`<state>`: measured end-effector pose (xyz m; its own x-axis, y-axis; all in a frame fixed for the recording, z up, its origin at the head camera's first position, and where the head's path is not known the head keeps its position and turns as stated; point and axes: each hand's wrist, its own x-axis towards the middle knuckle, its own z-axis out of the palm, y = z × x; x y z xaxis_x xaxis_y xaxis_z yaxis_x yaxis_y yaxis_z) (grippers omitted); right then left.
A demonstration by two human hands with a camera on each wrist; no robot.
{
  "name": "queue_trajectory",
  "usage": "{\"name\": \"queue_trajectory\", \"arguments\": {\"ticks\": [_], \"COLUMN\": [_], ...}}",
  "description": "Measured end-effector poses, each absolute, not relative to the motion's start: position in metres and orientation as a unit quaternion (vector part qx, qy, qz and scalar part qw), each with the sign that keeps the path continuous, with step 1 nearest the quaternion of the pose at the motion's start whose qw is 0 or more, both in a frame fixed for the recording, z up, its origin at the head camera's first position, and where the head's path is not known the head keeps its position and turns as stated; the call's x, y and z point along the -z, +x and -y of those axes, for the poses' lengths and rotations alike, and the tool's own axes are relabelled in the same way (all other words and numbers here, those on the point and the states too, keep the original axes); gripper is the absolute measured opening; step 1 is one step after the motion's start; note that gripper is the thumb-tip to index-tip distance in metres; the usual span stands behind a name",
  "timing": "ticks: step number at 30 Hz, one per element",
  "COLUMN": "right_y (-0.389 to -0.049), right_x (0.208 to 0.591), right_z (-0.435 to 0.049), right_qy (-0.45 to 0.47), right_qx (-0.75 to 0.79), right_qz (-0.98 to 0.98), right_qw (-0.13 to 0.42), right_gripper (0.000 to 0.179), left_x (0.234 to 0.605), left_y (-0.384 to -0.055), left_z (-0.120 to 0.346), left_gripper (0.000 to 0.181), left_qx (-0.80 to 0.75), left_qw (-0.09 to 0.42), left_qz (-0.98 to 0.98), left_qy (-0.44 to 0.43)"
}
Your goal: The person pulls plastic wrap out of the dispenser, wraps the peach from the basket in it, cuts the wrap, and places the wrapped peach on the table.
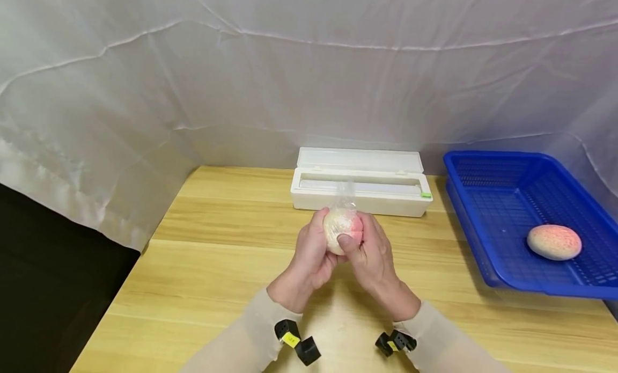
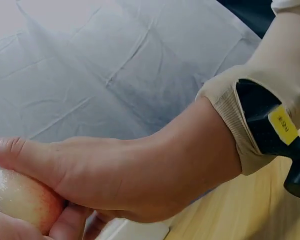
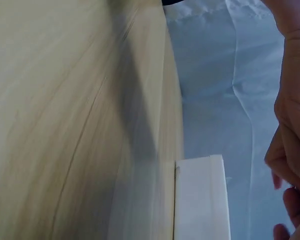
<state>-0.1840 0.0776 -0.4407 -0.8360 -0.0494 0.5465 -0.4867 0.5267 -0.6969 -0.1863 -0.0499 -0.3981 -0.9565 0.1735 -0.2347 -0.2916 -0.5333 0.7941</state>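
Note:
A round cream-and-pink peach (image 1: 340,222) is held between both hands above the table, covered in shiny clear cling film (image 1: 345,193) whose loose end sticks up from its far side. My left hand (image 1: 309,252) grips the peach from the left. From the right, my right hand (image 1: 375,255) curls round it, thumb lying across the front. In the left wrist view, the peach (image 2: 25,200) shows a red blush below the left thumb. The right wrist view catches only part of the right hand (image 3: 295,110) at its edge.
Behind the hands stands a white cling film box (image 1: 362,204), lid up, with a roll inside and a green tab at its right end. A blue plastic basket (image 1: 475,244) at the right holds an oval cream-and-pink fruit (image 1: 554,242). Pale cloth (image 1: 309,83) hangs behind the wooden table (image 1: 212,265).

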Motion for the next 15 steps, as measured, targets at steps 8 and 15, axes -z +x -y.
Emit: {"name": "queue_trajectory", "arguments": {"ticks": [8, 15], "right_y": [-0.197, -0.199], "right_x": [0.444, 0.448], "right_z": [-0.102, -0.112], "right_qy": [0.256, 0.271], "right_qx": [-0.530, -0.566], "right_qz": [0.802, 0.776], "right_qw": [0.099, 0.061], "right_gripper": [0.066, 0.057], "left_x": [0.402, 0.400], "left_y": [-0.196, -0.198], "left_z": [0.068, 0.074], "left_gripper": [0.046, 0.047], "left_qx": [-0.866, -0.864], "left_qw": [0.188, 0.228], "left_qz": [-0.459, -0.446], "left_qy": [-0.061, -0.058]}}
